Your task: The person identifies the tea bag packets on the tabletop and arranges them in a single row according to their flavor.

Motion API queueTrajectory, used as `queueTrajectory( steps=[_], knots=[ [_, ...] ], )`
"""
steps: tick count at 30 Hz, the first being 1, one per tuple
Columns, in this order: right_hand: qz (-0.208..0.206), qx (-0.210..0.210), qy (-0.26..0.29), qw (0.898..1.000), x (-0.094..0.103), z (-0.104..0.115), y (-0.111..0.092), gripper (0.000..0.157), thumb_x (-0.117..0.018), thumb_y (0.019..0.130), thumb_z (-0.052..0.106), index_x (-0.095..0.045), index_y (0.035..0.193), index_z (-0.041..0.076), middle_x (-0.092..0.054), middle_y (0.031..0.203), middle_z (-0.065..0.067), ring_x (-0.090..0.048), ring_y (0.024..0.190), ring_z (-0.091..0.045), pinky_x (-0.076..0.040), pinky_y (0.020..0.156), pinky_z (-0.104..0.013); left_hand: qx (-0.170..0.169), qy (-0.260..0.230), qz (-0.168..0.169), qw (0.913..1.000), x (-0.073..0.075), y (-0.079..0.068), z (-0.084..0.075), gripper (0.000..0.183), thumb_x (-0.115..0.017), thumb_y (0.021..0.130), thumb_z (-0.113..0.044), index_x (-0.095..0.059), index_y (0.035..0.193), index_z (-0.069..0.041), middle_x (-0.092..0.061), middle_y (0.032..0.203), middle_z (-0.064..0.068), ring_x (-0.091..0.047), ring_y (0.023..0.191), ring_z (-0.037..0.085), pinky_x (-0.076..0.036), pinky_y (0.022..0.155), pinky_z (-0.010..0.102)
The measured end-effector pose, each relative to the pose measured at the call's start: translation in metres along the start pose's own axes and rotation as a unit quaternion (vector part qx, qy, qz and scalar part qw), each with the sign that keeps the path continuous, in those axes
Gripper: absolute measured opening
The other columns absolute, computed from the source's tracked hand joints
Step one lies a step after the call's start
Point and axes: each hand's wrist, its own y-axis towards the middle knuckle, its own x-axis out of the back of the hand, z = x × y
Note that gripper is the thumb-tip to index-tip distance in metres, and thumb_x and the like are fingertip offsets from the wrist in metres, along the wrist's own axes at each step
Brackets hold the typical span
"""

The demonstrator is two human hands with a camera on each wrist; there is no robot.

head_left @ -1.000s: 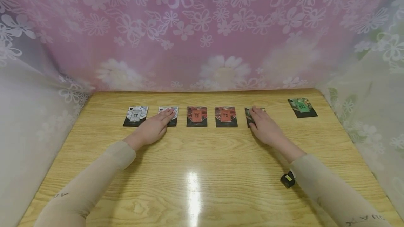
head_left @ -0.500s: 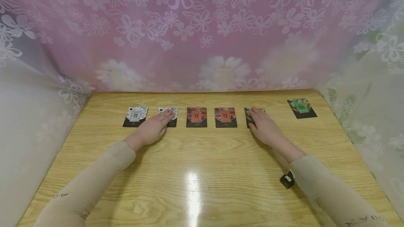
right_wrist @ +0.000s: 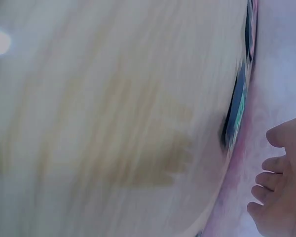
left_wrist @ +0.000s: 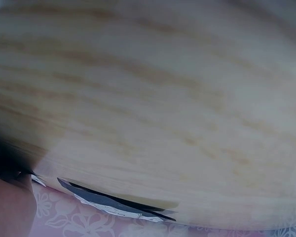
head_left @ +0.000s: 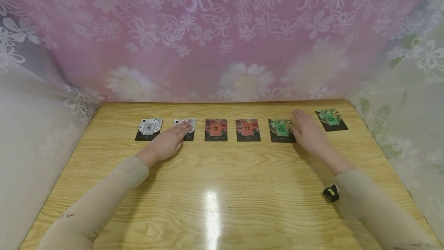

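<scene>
My left hand (head_left: 165, 142) rests with straight fingers on the second white-and-black packet (head_left: 189, 136), covering much of it. Left of that lies another white-and-black packet (head_left: 148, 129). Two red-and-black packets, a left one (head_left: 216, 130) and a right one (head_left: 248, 130), lie flat in the middle of the row. Beside the right edge of a green-and-black packet (head_left: 281, 130) is my right hand (head_left: 310, 133), its fingers extended and holding nothing. In the right wrist view this hand (right_wrist: 281, 182) appears raised off the tabletop. A second green-and-black packet (head_left: 331, 119) lies tilted at the far right.
The packets lie along the far part of a wood-grain table (head_left: 173, 192). A pink floral curtain (head_left: 208, 49) hangs behind its back edge, with pale curtains at both sides. A small black device (head_left: 331, 193) is at the right wrist.
My right hand has come off the green packet in the row and shifted right, uncovering it. My left hand and the packets have stayed in place.
</scene>
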Motion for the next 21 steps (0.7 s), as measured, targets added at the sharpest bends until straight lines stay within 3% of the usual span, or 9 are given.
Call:
queueTrajectory(
  steps=[10,21],
  knots=[
    [-0.010,-0.047,0.013,0.999,0.022,-0.049,-0.007,0.066,-0.048,0.113,0.020,-0.021,0.163,-0.014,-0.020,0.168,-0.040,-0.021,0.155,-0.060,-0.019,0.128,-0.073,-0.001,0.002,-0.008,1.0000,-0.002,-0.002,0.000,0.060,-0.045,0.111,-0.018,-0.030,0.168,-0.006,-0.027,0.175,0.015,-0.028,0.163,0.035,-0.026,0.135,0.051],
    [0.000,-0.074,0.020,0.997,0.024,-0.089,-0.013,0.064,-0.045,0.114,0.019,-0.022,0.161,-0.017,-0.019,0.166,-0.044,-0.019,0.153,-0.063,-0.021,0.124,-0.077,-0.005,0.005,-0.009,0.9999,0.002,-0.003,-0.002,0.060,-0.046,0.112,-0.018,-0.029,0.168,-0.005,-0.027,0.175,0.015,-0.029,0.163,0.035,-0.028,0.135,0.052]
  ],
)
